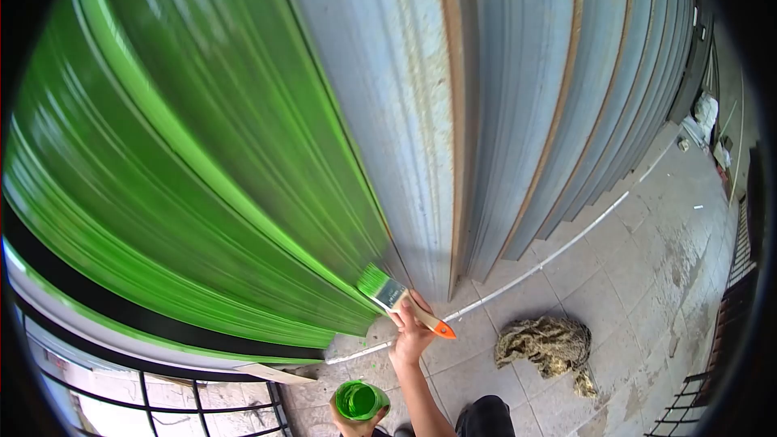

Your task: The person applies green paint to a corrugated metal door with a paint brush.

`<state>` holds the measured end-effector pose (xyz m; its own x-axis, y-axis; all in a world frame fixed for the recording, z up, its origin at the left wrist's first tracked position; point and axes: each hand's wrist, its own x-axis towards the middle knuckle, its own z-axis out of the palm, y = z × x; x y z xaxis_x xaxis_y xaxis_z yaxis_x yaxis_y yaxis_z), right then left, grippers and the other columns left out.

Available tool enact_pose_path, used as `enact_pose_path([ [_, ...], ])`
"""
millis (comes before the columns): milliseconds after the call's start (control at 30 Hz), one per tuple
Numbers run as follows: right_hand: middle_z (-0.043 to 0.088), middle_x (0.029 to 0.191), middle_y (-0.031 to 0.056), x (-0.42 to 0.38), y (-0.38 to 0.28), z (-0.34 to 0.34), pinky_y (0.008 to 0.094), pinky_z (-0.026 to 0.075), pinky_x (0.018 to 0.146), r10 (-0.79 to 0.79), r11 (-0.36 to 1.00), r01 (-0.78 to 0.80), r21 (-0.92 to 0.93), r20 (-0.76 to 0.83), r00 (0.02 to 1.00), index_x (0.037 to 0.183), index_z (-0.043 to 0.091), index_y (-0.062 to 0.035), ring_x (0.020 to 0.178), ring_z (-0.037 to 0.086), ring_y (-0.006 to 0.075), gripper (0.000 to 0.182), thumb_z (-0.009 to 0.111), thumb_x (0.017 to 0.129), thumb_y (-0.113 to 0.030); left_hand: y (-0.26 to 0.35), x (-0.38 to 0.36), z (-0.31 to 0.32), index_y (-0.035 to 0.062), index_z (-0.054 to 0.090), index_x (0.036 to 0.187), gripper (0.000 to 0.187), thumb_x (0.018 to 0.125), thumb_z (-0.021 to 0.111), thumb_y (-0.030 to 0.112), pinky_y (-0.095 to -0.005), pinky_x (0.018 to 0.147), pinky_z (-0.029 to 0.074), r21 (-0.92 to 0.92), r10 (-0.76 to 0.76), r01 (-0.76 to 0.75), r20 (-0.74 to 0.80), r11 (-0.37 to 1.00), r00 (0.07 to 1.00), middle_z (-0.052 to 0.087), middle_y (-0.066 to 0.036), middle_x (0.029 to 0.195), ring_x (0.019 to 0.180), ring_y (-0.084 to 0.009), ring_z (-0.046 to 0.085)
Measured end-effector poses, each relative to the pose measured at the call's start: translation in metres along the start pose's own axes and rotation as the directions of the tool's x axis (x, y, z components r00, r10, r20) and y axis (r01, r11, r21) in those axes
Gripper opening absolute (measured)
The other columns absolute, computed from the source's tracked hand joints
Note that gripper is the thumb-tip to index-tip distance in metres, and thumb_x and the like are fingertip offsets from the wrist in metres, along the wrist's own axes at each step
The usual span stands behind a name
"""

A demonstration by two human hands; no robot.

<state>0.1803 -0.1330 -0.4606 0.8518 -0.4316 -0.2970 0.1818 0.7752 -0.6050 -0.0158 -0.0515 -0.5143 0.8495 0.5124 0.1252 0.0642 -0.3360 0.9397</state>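
Observation:
My right hand [412, 333] is closed round the wooden handle of a paintbrush [392, 294], whose orange tip points down to the right. Green paint covers the bristles, which are over the lower end of the green-painted metal panel [243, 137]; whether they touch it I cannot tell. Lower down, my left hand [356, 425] holds a cup of green paint [357, 400] upright, its open top facing up. Bare grey metal panel [388, 113] begins just right of the green part.
More grey ribbed panels [526, 97] with rusty edges extend right. A crumpled patterned cloth [546, 344] lies on the tiled floor [631, 275]. Black metal bars [170, 409] stand at lower left, and a white pipe or strip [534, 267] runs along the floor below the panels.

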Motion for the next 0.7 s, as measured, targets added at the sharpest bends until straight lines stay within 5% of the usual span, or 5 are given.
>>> enact_pose_path([
  [300, 0.061, 0.109, 0.0150, 0.067, 0.107, -0.202, 0.0392, 0.059, 0.074, 0.040, 0.982, -0.067, -0.177, -0.154, 0.987, 0.113, 0.059, 0.0041, 0.095, 0.063, 0.0271, 0.037, 0.073, 0.081, -0.007, -0.159, 0.048, 0.062, -0.0028, 0.047, 0.117, 0.089, 0.051, 0.093, 0.035, -0.0353, 0.086, 0.051, 0.037, 0.085, -0.086, 0.014, 0.996, 0.996, 0.065, -0.015, 0.105, 0.097, -0.0234, 0.065],
  [700, 0.064, 0.106, 0.0124, 0.073, 0.033, -0.221, 0.0377, 0.058, 0.075, 0.053, 0.924, 0.058, -0.377, 0.277, 0.959, 0.115, 0.060, 0.0000, 0.091, 0.065, 0.0225, 0.036, 0.072, 0.082, -0.007, -0.198, 0.077, 0.053, -0.0060, 0.049, 0.120, 0.094, 0.051, 0.093, 0.039, -0.0353, 0.088, 0.053, -0.040, 0.222, -0.219, 0.080, 0.975, 0.972, 0.067, -0.016, 0.106, 0.098, -0.0215, 0.066],
])
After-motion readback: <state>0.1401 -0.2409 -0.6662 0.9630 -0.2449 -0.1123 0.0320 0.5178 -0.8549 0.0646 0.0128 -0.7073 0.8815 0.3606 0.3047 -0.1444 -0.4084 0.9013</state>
